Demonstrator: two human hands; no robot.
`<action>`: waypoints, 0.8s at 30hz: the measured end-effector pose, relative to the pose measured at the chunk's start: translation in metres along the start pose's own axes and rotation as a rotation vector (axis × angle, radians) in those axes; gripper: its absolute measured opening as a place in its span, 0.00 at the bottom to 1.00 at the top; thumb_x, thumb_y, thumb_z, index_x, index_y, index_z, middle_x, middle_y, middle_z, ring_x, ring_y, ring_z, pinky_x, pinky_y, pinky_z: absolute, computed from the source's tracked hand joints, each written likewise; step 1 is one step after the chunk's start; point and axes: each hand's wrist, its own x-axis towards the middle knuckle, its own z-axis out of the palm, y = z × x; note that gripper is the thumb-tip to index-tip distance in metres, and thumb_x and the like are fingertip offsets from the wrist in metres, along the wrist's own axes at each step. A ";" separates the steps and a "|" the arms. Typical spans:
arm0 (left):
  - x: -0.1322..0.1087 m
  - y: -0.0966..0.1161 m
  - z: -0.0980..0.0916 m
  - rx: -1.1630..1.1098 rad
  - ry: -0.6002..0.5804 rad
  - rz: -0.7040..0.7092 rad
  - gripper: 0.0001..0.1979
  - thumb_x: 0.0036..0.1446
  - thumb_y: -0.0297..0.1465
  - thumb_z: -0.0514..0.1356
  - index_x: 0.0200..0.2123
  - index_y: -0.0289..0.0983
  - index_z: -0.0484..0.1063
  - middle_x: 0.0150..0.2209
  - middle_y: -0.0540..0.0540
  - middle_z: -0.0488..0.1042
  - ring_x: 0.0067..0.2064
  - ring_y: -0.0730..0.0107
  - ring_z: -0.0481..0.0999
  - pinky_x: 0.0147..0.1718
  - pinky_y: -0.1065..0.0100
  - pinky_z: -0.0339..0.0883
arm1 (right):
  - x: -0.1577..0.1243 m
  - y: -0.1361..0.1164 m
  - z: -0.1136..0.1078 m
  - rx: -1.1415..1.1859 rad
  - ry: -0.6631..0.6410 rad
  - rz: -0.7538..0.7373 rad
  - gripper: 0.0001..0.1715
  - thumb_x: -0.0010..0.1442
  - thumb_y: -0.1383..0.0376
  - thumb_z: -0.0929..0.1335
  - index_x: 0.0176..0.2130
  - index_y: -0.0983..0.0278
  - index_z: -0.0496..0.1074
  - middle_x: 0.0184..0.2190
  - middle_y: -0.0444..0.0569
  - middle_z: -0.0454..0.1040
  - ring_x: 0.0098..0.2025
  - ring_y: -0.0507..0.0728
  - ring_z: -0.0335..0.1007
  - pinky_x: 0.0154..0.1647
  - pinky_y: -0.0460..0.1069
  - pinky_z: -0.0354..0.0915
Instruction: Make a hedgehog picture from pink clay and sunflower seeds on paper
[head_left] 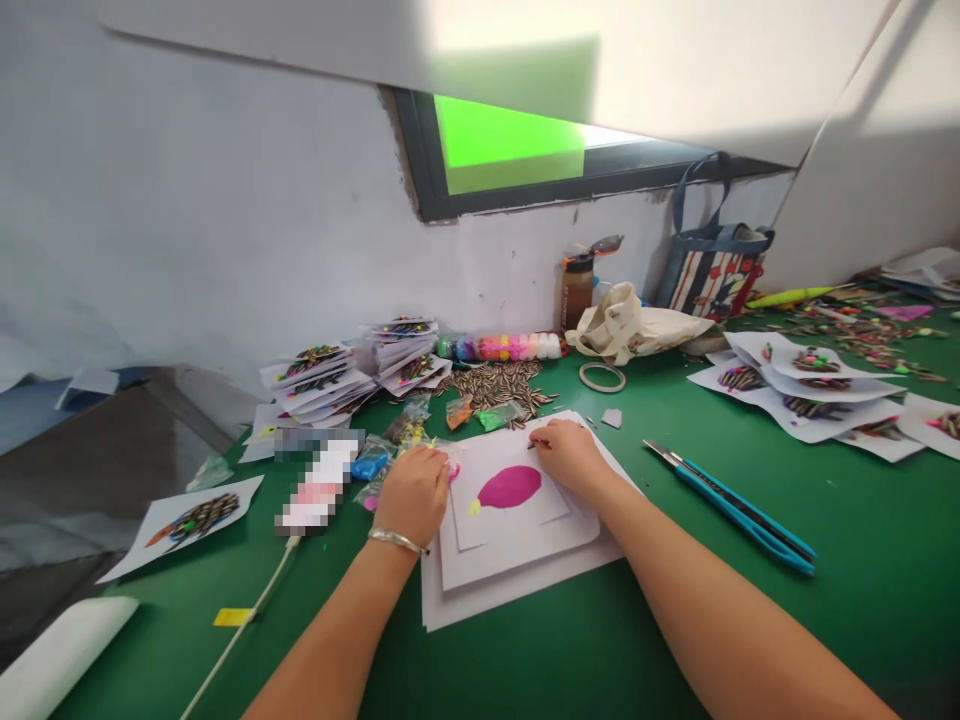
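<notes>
A sheet of white paper [480, 570] lies on a stack of sheets in front of me. A magenta oval of soft clay [510, 487] is spread flat on it, with a small yellow piece [475, 508] at its lower left end. My right hand [568, 455] rests on the paper's upper right, its fingers pinched on a small dark sunflower seed [532, 445]. At the paper's left edge is my left hand [412, 492], fingers bent together. A bit of pink clay [454, 471] shows by its fingertips; what they grip is hidden.
Loose seeds [499, 388] are heaped behind the paper, beside small bags of orange [458, 412], green [499, 416] and blue clay [370, 464]. A blue utility knife [739, 510] lies right. Stacked seed pictures [319, 385] stand left; more cards [814, 385] lie right. A tape roll [602, 377] sits behind.
</notes>
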 end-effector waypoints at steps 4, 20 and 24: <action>-0.003 0.000 0.007 -0.020 0.011 -0.016 0.13 0.60 0.27 0.50 0.38 0.34 0.76 0.40 0.41 0.78 0.47 0.60 0.72 0.52 0.54 0.64 | -0.001 0.000 0.000 -0.018 -0.015 -0.022 0.17 0.56 0.71 0.62 0.36 0.58 0.79 0.35 0.50 0.76 0.39 0.58 0.68 0.36 0.48 0.56; 0.048 -0.063 -0.006 0.162 -0.272 -0.380 0.15 0.57 0.34 0.51 0.35 0.35 0.77 0.38 0.38 0.78 0.44 0.57 0.75 0.45 0.62 0.65 | -0.004 -0.007 -0.005 0.094 0.058 -0.021 0.17 0.58 0.70 0.61 0.38 0.62 0.78 0.35 0.49 0.76 0.39 0.56 0.69 0.41 0.47 0.59; 0.066 -0.074 0.009 0.176 -0.384 -0.494 0.13 0.52 0.37 0.56 0.32 0.37 0.77 0.36 0.38 0.79 0.41 0.55 0.77 0.39 0.64 0.67 | -0.007 -0.015 -0.010 0.102 0.071 -0.053 0.16 0.59 0.70 0.61 0.34 0.62 0.77 0.31 0.48 0.75 0.37 0.55 0.68 0.38 0.46 0.59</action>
